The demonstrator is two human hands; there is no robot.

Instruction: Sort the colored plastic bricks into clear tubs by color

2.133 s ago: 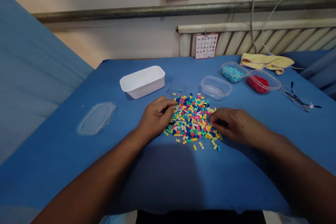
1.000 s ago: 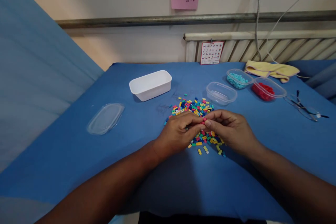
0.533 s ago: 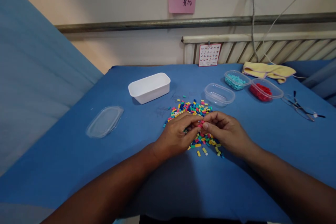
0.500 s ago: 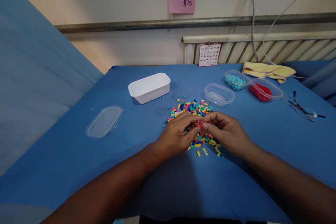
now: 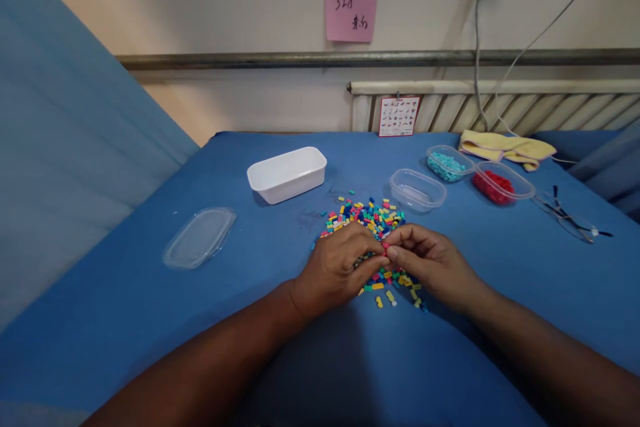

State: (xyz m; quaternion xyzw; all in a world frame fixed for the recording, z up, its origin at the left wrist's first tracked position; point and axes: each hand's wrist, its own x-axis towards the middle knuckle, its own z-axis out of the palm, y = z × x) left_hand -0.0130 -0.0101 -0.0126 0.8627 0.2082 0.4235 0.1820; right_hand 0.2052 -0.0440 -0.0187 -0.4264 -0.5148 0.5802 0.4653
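Small pinkish-red toy bricks (image 5: 385, 248) are pinched between the fingertips of both hands, just above a pile of mixed toy bricks (image 5: 373, 213). My left hand (image 5: 343, 263) is closed on them from the left, with thumb and index finger meeting at the tips. From the right, my right hand (image 5: 433, 260) grips the same bricks between thumb and forefinger. How many bricks the fingers hold, I cannot tell, as the fingertips cover them partly. The pile has yellow, blue, green, pink and white pieces, and both hands hide some of it.
Beyond the pile are a white tub (image 5: 287, 177) and a clear container (image 5: 417, 190). Farther right stand containers of light blue bricks (image 5: 446, 165) and red bricks (image 5: 494, 187), a yellow cloth (image 5: 505, 147) and glasses (image 5: 570, 217). Clear lids (image 5: 200, 239) lie at left on the blue cover (image 5: 125, 300).
The view has tilted up slightly, so things sit lower in the picture. Both hands stay together over the pile, and their fingertips have shifted a little around the pinkish-red bricks.
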